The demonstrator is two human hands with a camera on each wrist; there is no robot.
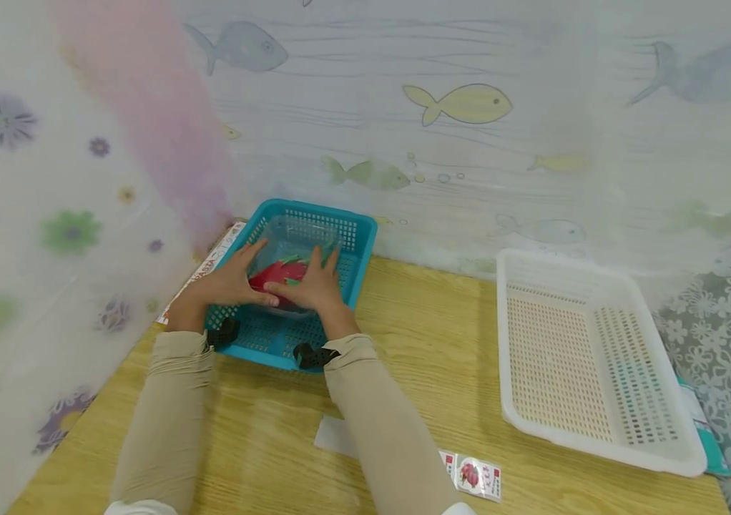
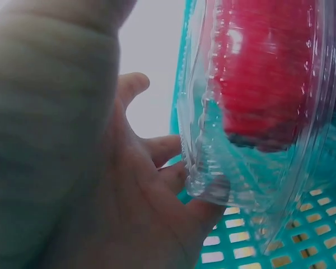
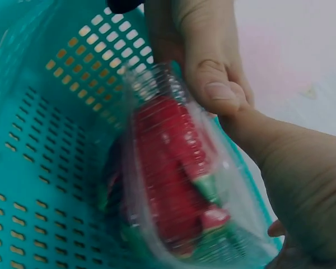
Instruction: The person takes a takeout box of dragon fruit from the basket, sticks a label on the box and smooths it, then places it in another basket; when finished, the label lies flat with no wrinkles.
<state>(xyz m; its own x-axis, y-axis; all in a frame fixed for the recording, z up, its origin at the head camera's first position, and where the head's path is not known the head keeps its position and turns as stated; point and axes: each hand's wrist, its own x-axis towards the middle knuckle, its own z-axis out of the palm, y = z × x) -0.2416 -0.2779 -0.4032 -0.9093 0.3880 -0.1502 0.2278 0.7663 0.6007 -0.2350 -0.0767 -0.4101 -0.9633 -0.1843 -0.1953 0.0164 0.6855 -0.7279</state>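
Observation:
A clear plastic clamshell box (image 1: 301, 232) with a red, green-tipped dragon fruit (image 1: 278, 274) inside is held within the blue perforated basket (image 1: 365, 247). My left hand (image 1: 230, 282) grips the box along its left side, thumb over the near part. From the right, my right hand (image 1: 317, 286) holds it with the fingers spread over the lid. The two thumbs meet above the box in the right wrist view, where the red fruit (image 3: 168, 168) shows through the plastic. In the left wrist view the box (image 2: 213, 190) stands on edge, tilted, beside the left fingers.
A white perforated basket (image 1: 507, 357) stands on the wooden table (image 1: 430, 343) at the right, with a teal packet (image 1: 713, 443) beside it. Labels with fruit pictures (image 1: 478, 476) and a white slip (image 1: 335, 435) lie near the right forearm. A printed strip (image 1: 201, 272) lies behind the blue basket's left side.

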